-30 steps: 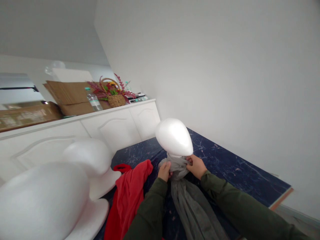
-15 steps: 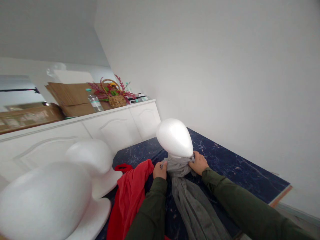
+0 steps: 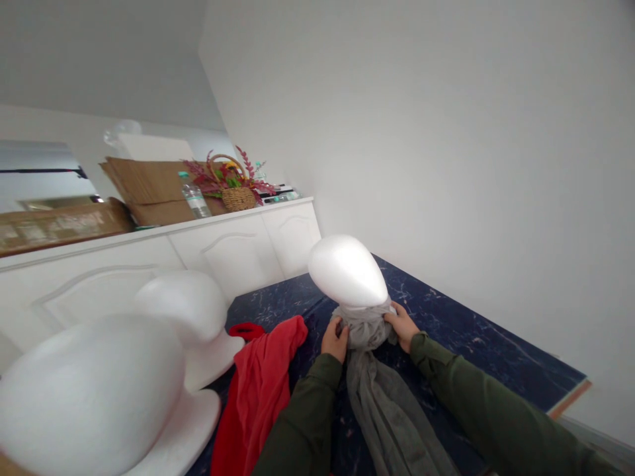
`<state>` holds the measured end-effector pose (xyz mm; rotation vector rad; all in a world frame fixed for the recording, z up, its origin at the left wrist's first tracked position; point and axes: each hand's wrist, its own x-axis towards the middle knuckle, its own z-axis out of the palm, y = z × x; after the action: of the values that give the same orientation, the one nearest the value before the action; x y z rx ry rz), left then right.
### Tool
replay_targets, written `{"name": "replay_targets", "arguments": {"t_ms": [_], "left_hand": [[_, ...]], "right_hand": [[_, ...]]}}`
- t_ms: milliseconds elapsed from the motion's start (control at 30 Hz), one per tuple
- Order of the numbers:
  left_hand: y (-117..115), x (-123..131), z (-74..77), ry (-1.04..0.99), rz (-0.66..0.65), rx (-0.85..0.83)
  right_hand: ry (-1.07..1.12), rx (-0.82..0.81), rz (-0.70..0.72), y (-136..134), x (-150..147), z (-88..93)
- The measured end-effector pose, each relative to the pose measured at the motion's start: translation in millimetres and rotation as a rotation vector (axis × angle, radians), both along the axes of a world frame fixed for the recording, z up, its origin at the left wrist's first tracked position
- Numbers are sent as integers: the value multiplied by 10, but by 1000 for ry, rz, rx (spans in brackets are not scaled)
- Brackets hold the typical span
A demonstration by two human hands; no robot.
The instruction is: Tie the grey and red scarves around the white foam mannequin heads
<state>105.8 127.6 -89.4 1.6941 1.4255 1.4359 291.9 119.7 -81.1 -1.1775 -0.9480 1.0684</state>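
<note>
A white mannequin head (image 3: 347, 271) stands on the dark blue marbled table (image 3: 446, 324). Round its neck is wrapped a grey scarf (image 3: 377, 403), whose long end hangs down toward me over the tabletop. My left hand (image 3: 336, 339) pinches the wrapped cloth at the left of the neck. At the right of the neck, my right hand (image 3: 401, 326) grips the same scarf between thumb and fingers. A red cloth (image 3: 268, 363) lies crumpled on the table, left of my left forearm.
Two more white mannequin heads (image 3: 99, 390) stand close by on the left. Behind the table runs a white cabinet (image 3: 238, 244) carrying cardboard (image 3: 149, 192), a water bottle (image 3: 194, 197) and a flower basket (image 3: 238, 198). A pale wall (image 3: 446, 145) borders the table on the right.
My left hand has shifted slightly right along the neck, and my right hand slightly right as well. Both keep hold of the scarf. The mannequin head tilts a little more to the right.
</note>
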Motion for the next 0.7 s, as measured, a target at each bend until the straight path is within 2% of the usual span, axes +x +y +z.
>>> {"name": "replay_targets", "arguments": {"t_ms": [133, 233, 433, 567, 700], "left_hand": [[27, 12, -40, -91, -86, -12], [51, 0, -71, -156, -104, -31], [61, -3, -115, -269, -80, -126], [14, 18, -84, -291, -78, -156], [-34, 39, -50, -289, -65, -176]], "right_hand": [[290, -26, 115, 20, 9, -6], [374, 46, 38, 144, 79, -54], [354, 183, -234, 674, 348, -99], [304, 182, -326, 1076, 479, -80], [169, 188, -352, 1414, 526, -113]]}}
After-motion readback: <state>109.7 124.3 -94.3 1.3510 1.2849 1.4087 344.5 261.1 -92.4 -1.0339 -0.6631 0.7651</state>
